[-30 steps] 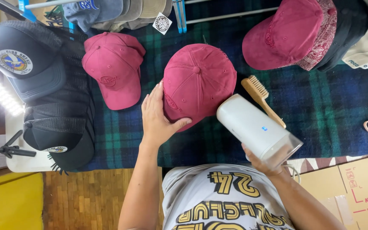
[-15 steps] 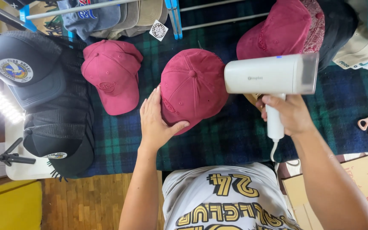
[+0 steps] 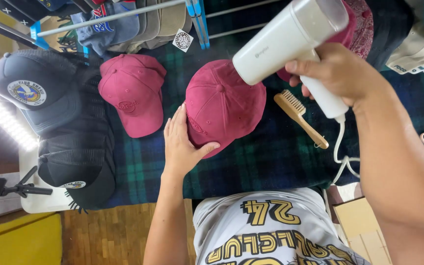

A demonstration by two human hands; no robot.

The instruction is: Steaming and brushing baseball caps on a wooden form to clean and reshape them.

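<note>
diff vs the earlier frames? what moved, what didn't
The right hand raised the white steamer from low beside the body to above the red cap, nozzle tilted toward it. Nothing was let go. The left hand stayed on the cap; the brush stayed put.

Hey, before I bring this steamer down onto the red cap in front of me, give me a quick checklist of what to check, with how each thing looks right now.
1. Left hand steadies the maroon cap: ok, palm and thumb rest on its near edge.
2. Right hand grips the white steamer: ok, fingers wrapped round the handle.
3. Steamer aimed at the cap: ok, its head hangs just above the crown.
4. Left fingers clear of the steam path: cannot tell, they lie close to the crown.
5. Cord free: ok, it hangs loose beside the wooden brush.
6. Steamer switched on: cannot tell.
</note>
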